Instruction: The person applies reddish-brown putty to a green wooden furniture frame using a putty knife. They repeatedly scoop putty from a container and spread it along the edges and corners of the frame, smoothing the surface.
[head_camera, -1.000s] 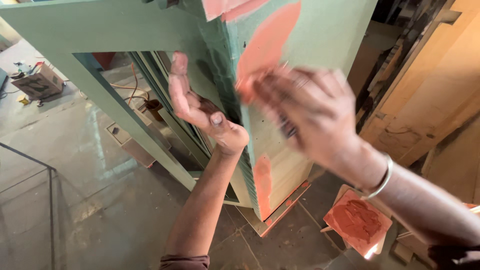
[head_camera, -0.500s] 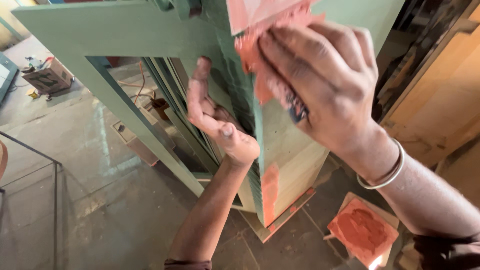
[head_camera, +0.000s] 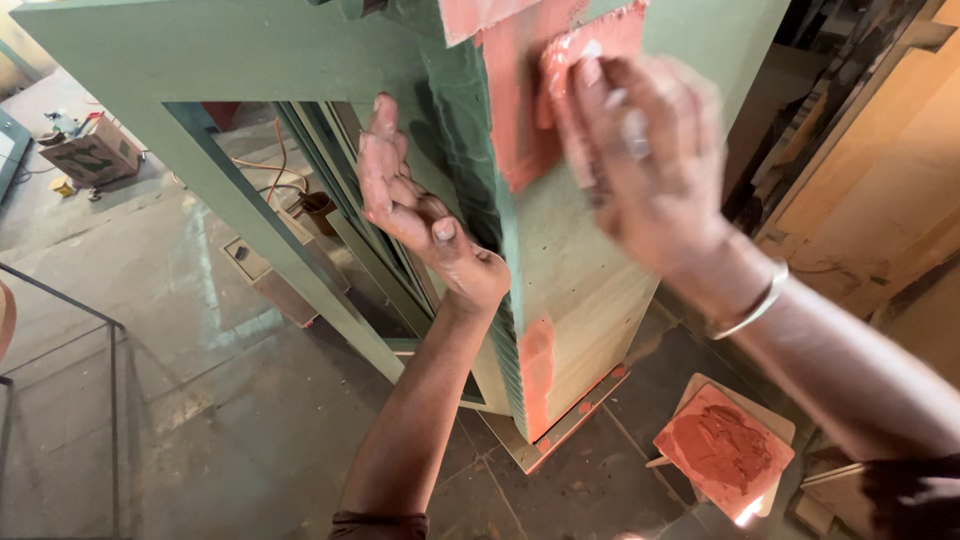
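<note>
Landmark = the green cabinet (head_camera: 300, 60), a tall painted wood piece seen from above, w/ an open framed panel on its left face and a sharp front corner running down the middle of the view.

Far left of cabinet: small cardboard box (head_camera: 92, 152) on the stone floor (head_camera: 150, 400), well apart from the work. Orange cable (head_camera: 275, 165) shows through the open frame, behind it.

Left hand (head_camera: 420, 215) lies against the cabinet's ribbed corner edge, fingers spread and pointing up, palm flat on the wood; holds nothing, just braces. Vs. half a sec ago it sits in much the same spot, so the brace hasn't shifted.

Right of the corner: reddish-orange putty (head_camera: 525, 110) smeared in a band on the cabinet's right face near the top. A 2nd patch of the same paste (head_camera: 537, 365) sits lower on that edge, near the floor.

Right hand (head_camera: 640, 165) presses on the upper smear, motion-blurred, fingers together w/ paste on them; can't tell if a scraper is under the fingers. A sec ago it was lower and more central on the face; now it's higher and the coated band looks longer, so the spread is being worked upward. Metal bangle (head_camera: 752, 305) on that wrist.

Below right of cabinet, on the floor: square board (head_camera: 725, 445) loaded w/ more paste.
</note>
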